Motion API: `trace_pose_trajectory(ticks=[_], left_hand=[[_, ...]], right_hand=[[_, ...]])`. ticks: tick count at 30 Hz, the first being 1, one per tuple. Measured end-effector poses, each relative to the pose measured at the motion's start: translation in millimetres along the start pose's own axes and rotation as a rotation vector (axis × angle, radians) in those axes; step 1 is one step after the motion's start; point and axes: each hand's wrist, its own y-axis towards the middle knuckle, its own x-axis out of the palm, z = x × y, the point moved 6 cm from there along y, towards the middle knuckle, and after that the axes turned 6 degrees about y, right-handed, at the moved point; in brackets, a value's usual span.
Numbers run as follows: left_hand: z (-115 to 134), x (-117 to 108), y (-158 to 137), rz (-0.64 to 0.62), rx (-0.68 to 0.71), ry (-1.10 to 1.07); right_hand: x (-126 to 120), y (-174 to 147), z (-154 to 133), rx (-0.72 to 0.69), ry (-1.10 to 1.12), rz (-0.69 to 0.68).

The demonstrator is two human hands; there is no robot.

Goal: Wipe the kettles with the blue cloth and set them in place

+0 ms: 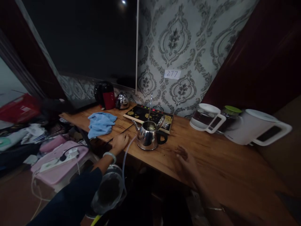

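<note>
A shiny metal kettle [147, 138] stands on the wooden table near its front edge, lid tipped back and black handle to the right. Behind its open mouth rises a thin shiny spout-like piece [150, 102]; whether water runs from it I cannot tell. To the kettle's left, my left hand [119, 142] rests on the table edge with fingers curled, a bracelet on the wrist. Beside it a clear hose [125, 153] hangs over the edge. My right hand [186, 158] lies low over the table right of the kettle, fingers apart, touching no object.
Behind the kettle lies a black panel with gold flowers [138, 113] and a red light. A blue cloth [101, 124] is at left. A glass pot [204, 117] and white electric kettle [251, 127] stand right. A bucket-like container [110, 188] sits below the edge.
</note>
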Motion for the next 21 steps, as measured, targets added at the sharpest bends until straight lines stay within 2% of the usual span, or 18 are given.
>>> trace_pose_trajectory(ticks=[4, 10, 14, 21], left_hand=[[1, -3, -2, -0.003, 0.022, 0.01], [0, -4, -4, 0.01, 0.012, 0.017], [1, -4, -4, 0.007, 0.013, 0.011], [2, -6, -6, -0.006, 0.009, 0.026]], right_hand=[[37, 19, -9, -0.007, 0.1, -0.086], [73, 34, -13, 0.011, 0.286, -0.178], [85, 38, -5, 0.071, 0.337, -0.183], [93, 37, -5, 0.022, 0.314, -0.281]])
